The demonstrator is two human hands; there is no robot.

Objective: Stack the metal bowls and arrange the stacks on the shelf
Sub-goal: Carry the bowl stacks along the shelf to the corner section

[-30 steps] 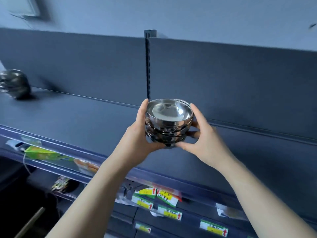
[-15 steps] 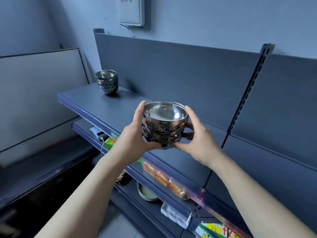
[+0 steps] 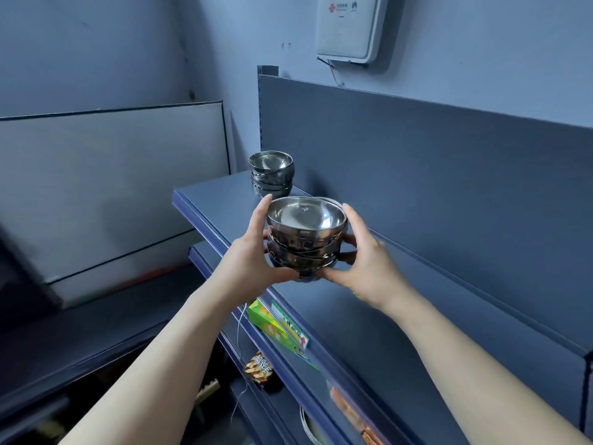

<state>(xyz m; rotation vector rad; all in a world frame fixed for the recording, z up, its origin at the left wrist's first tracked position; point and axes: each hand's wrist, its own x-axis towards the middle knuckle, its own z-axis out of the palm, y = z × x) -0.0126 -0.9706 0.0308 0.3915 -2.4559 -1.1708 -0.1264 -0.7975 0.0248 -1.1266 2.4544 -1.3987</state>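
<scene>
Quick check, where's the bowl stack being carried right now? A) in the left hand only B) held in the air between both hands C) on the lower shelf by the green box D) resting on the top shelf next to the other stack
B: the held stack of metal bowls is gripped by the left hand and the right hand, off the top shelf, apart from the far stack.

head view | worn at head height | faces forward-down along shelf (image 3: pixel 369 316) | hands close, wall behind
</scene>
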